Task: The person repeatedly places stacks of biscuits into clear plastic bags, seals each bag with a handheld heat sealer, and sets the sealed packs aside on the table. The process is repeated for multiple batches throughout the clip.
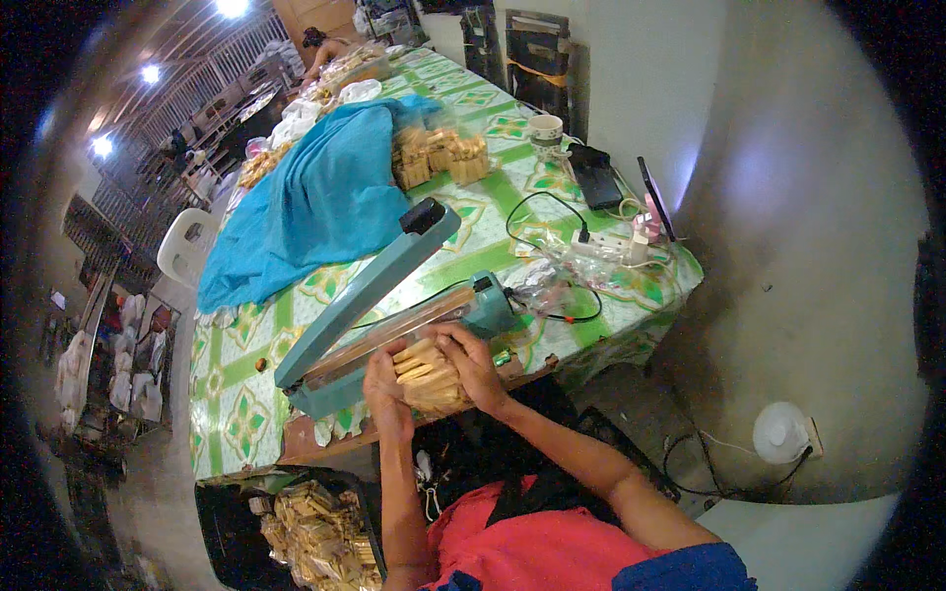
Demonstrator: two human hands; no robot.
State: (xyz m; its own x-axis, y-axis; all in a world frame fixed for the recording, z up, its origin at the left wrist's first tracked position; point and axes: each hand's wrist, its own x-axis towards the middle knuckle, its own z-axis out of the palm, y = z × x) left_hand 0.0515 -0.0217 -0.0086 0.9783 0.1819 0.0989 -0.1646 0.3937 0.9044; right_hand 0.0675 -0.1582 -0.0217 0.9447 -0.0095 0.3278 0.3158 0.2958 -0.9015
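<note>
Between my two hands is a clear plastic bag of pale yellow sticks (432, 380), held at the table's near edge. My left hand (388, 377) grips its left side, and my right hand (471, 366) grips its right side near the top. Just beyond them lies a teal impulse bag sealer (325, 399). Its long arm (362, 299) is raised, with a black pad at the upper end. The bag's top is close to the sealer's bed; whether it touches is hidden by my fingers.
Filled bags (443, 155) stand beside a blue cloth (318, 192) on the patterned tablecloth (247, 421). A power strip (602, 242), cables, a cup (545, 131) and a propped phone (656, 196) occupy the right side. Below left, a black bin (229, 524) holds packed bags. Another person (325, 52) is at the far end.
</note>
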